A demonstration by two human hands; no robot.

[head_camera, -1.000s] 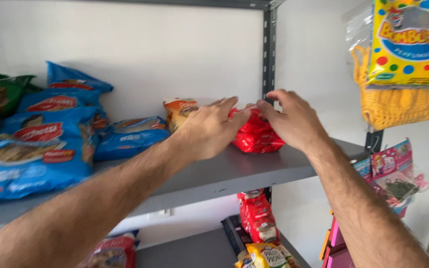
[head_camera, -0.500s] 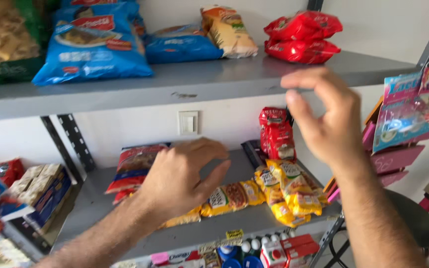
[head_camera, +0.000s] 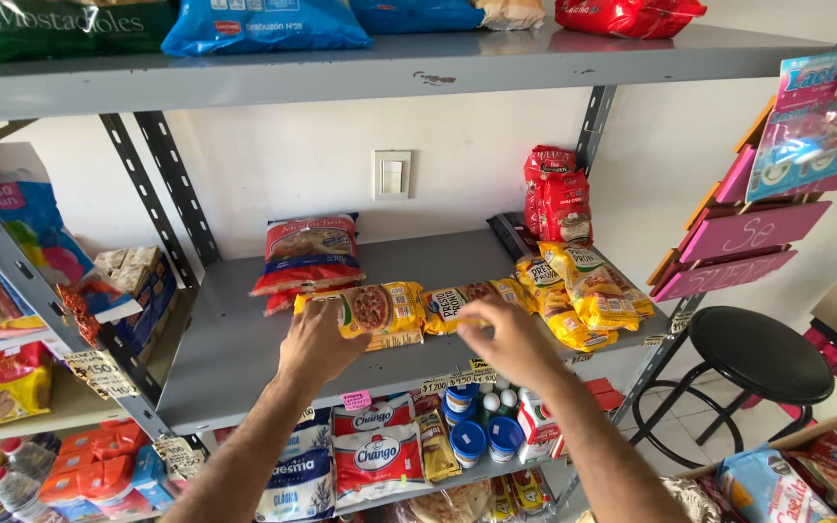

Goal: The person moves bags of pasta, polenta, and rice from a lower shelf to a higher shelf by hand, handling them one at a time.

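Biscuit packets (head_camera: pixel 380 312) on shelf (head_camera: pixel 234 358), seemingly flat

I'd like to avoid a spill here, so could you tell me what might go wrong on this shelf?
The yellow packets under the left hand lie near the shelf's front edge; a nudge might tip them off. The right hand reaches beside a loose heap of yellow bags that may slide. The red bags stand stacked and could topple.

Bright yellow plastic biscuit packets (head_camera: pixel 380 312) with brown cookie pictures are lined up on the dull grey metal shelf (head_camera: pixel 234 358). Red crinkly bags (head_camera: pixel 556 194) are stacked at the back, a red-and-tan striped packet (head_camera: pixel 310 254) is seen too, plus pink display racks (head_camera: pixel 743 242) and a black round stool (head_camera: pixel 759 353).
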